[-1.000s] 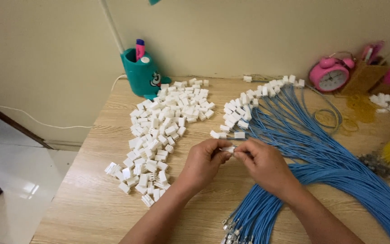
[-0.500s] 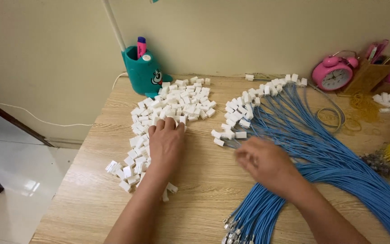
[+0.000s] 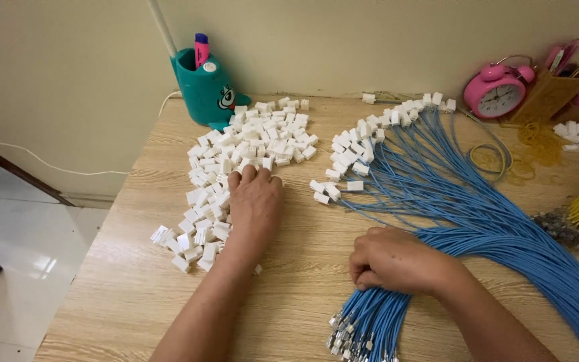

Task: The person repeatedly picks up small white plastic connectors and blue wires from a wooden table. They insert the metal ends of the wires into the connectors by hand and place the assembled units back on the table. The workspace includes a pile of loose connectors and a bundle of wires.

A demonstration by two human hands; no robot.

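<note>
Wooden table: taken as landmark; its left edge falls away to tiled floor, and bare board is left at its near left corner for moving.
Bundle of blue wires: fanned across the table's right half, metal-tipped ends at the near edge.
Pile of white plastic connectors: spread over the table's left-centre; strays lie close to the left edge, so sweeping outward is best avoided.
Left hand: laid flat on the pile, fingers narrowly spread, one piece best pinched singly; nothing seen held.
Right hand: curled closed over the wires near the table's front.
Teal pen holder; pink alarm clock: at the table's far edge.
</note>
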